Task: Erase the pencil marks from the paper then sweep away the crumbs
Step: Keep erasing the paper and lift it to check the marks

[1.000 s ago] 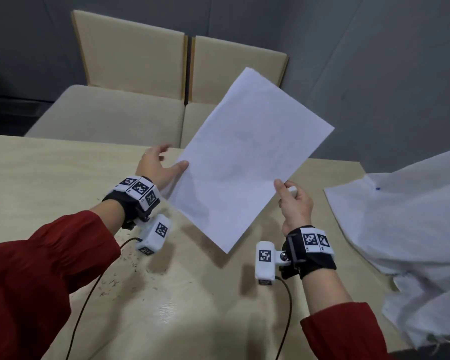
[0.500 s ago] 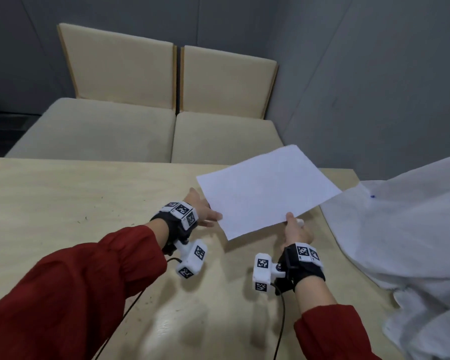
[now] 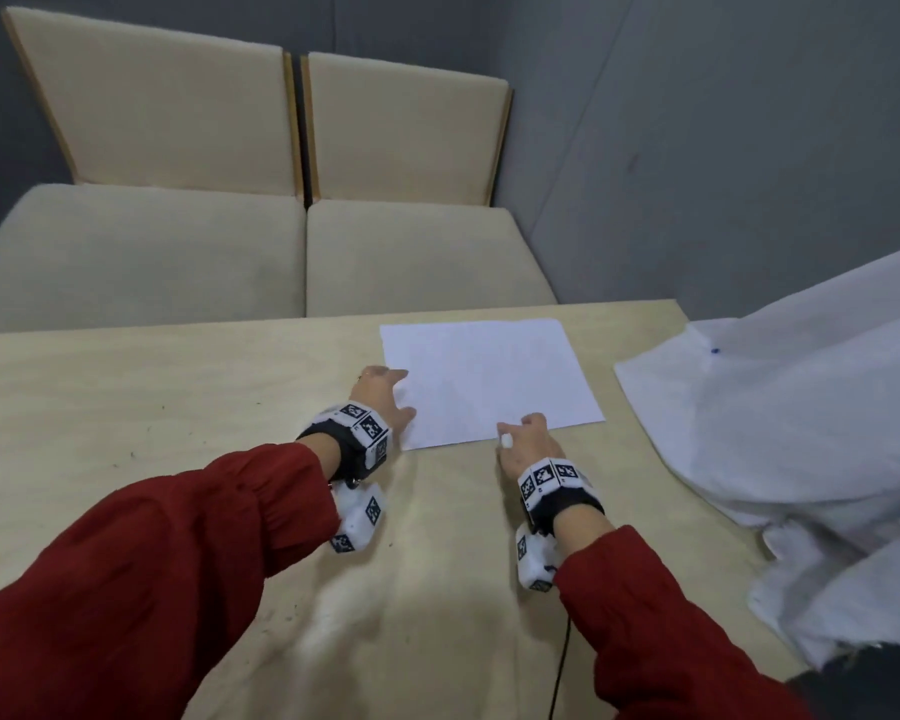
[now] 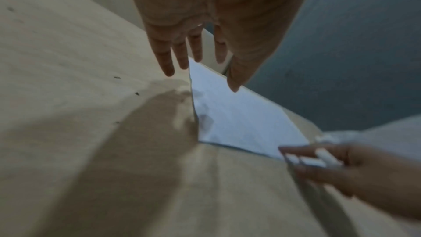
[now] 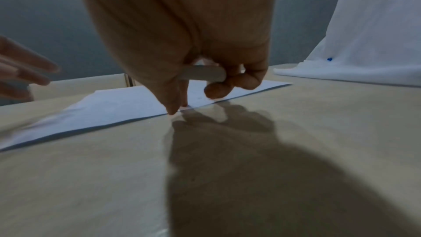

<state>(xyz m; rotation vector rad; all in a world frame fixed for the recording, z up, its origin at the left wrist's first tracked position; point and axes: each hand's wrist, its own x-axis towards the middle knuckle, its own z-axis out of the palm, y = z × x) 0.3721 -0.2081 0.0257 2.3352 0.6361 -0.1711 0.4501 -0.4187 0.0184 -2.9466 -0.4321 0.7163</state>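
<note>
White paper (image 3: 487, 379) lies flat on the pale wooden tabletop (image 3: 126, 407), near the far edge and toward the right side, with its near edge running between the two hands. No pencil marks can be made out on it from the head view; the sheet looks faint and blurred there.

The left hand (image 3: 383, 394) sits at the sheet's left edge with its fingers (image 4: 180, 55) straight and spread, holding nothing. From the left wrist view the fingertips hang just over that edge of the paper (image 4: 239, 120); whether they press on it cannot be told.

The right hand (image 3: 528, 441) is at the near edge of the sheet, its fingers curled round a small white eraser (image 3: 505, 440). In the right wrist view the eraser (image 5: 202, 75) lies across the palm under the bent fingers, while the thumb tip reaches down to the paper's (image 5: 114, 111) edge.

A few dark crumbs (image 4: 137, 93) are scattered on the bare wood to the left of the sheet, and more specks (image 3: 276, 613) show nearer the person, beside the red sleeve (image 3: 141, 579).

A crumpled white cloth (image 3: 801, 433) with a small blue dot covers the right end of the tabletop, just beside the paper. Two beige cushioned seats (image 3: 141, 252) stand beyond the far edge against a grey wall.
</note>
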